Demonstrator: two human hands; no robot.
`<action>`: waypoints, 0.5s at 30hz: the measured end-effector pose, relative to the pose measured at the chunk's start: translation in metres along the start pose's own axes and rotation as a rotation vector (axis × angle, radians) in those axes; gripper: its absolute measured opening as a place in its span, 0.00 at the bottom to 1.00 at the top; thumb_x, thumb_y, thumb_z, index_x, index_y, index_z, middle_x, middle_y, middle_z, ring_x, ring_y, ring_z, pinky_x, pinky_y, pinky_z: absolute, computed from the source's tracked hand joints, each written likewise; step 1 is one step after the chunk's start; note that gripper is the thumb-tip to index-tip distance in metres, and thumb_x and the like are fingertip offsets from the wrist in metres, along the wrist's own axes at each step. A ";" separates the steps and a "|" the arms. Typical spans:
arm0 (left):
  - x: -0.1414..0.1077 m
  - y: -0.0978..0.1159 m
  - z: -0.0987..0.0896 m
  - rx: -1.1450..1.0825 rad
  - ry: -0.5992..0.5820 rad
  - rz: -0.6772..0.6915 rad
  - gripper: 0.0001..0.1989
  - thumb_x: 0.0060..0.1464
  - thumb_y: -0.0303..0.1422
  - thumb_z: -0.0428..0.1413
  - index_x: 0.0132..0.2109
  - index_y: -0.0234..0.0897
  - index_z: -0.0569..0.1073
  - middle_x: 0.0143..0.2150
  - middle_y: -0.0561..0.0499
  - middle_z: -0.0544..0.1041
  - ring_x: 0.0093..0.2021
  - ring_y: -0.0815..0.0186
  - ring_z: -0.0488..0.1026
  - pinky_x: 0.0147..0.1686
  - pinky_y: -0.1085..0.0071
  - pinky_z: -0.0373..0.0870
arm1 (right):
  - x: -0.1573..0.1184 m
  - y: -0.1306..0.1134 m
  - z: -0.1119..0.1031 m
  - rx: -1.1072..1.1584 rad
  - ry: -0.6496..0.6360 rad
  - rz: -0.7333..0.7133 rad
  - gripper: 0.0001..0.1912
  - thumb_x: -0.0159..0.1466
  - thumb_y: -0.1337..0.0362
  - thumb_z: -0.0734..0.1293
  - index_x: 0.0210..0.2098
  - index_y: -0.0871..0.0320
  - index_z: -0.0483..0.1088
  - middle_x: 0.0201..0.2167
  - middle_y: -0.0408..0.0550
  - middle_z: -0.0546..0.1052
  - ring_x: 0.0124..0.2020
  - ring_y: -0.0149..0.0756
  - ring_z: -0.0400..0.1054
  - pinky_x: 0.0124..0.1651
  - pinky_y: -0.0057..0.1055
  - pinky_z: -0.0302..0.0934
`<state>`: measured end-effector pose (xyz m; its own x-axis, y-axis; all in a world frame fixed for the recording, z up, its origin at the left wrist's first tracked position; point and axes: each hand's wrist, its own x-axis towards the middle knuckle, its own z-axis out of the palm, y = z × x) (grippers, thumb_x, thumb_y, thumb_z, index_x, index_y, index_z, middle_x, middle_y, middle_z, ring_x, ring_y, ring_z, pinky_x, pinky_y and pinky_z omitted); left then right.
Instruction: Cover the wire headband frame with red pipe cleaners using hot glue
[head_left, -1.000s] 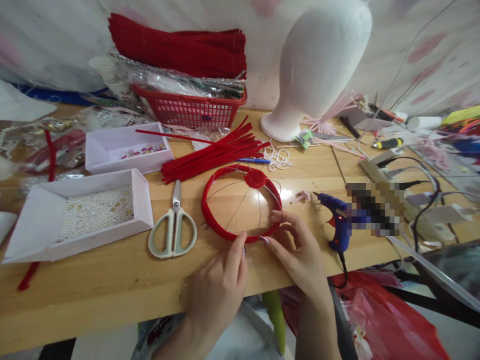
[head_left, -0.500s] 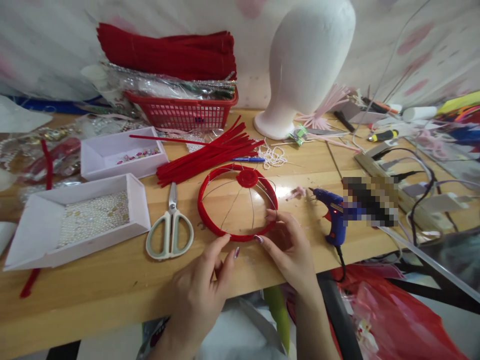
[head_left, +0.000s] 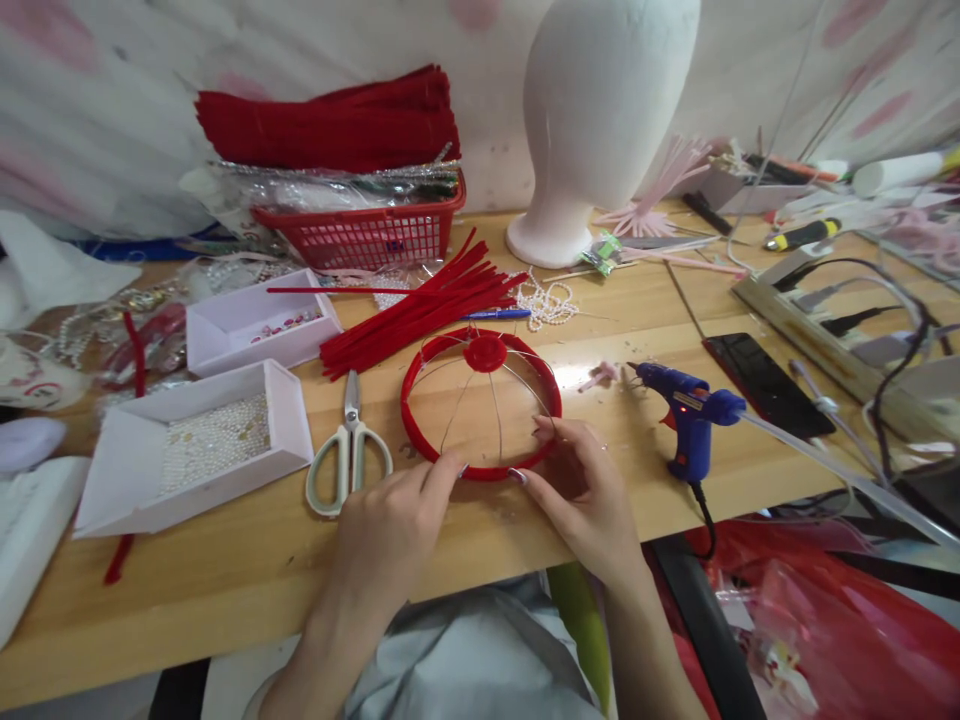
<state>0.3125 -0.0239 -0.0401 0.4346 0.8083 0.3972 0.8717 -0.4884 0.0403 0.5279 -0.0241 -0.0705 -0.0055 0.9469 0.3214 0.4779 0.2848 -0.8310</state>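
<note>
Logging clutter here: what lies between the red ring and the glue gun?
A small pink scrap lies on the table, beyond the right hand, as the head view shows.

Palm of left hand (head_left: 394,520) hidden, mannequin head (head_left: 604,110) cropped above

Ring (head_left: 409,420): fuzzy cloth look, matt. Wires (head_left: 497,410): thin bare metal. Stems (head_left: 420,318): fuzzy too, matt. Table (head_left: 247,600): smooth wood, bit shiny. Scissor blades (head_left: 352,398): shiny metal. Scissor handles (head_left: 343,460): smooth plastic. Glue gun (head_left: 691,430): plastic, some shine. Dummy head (head_left: 604,110): smooth, faint shine. Basket (head_left: 375,238): plastic. Boxes (head_left: 289,412): stiff paper look, matt. Beads (head_left: 217,445): pearly. Phone (head_left: 769,385): smooth, glossy. Bag (head_left: 885,610): thin, crinkly, shiny plastic.
</note>
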 end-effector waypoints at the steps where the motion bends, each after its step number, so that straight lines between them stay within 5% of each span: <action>1: 0.001 0.001 0.000 -0.010 0.002 0.001 0.11 0.67 0.25 0.48 0.45 0.40 0.75 0.29 0.55 0.83 0.24 0.67 0.78 0.18 0.73 0.60 | 0.000 0.000 0.000 0.006 -0.001 -0.001 0.22 0.65 0.63 0.71 0.57 0.47 0.66 0.48 0.48 0.73 0.50 0.44 0.69 0.53 0.44 0.66; 8: 0.000 0.011 0.005 -0.162 0.139 -0.040 0.12 0.71 0.34 0.46 0.40 0.38 0.70 0.28 0.55 0.81 0.23 0.70 0.78 0.22 0.72 0.64 | 0.001 0.000 0.001 0.000 -0.009 -0.006 0.22 0.65 0.63 0.71 0.57 0.48 0.65 0.47 0.49 0.73 0.49 0.44 0.69 0.52 0.44 0.66; 15: -0.021 0.014 -0.007 -0.481 0.227 -0.096 0.07 0.68 0.30 0.52 0.42 0.38 0.74 0.32 0.53 0.81 0.31 0.72 0.79 0.33 0.77 0.73 | 0.001 -0.001 0.000 0.015 -0.007 -0.004 0.22 0.65 0.64 0.71 0.57 0.48 0.66 0.47 0.47 0.73 0.49 0.42 0.69 0.52 0.41 0.66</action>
<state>0.3140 -0.0504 -0.0415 0.2515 0.7913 0.5573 0.6799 -0.5543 0.4801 0.5273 -0.0240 -0.0692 -0.0131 0.9469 0.3214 0.4650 0.2903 -0.8364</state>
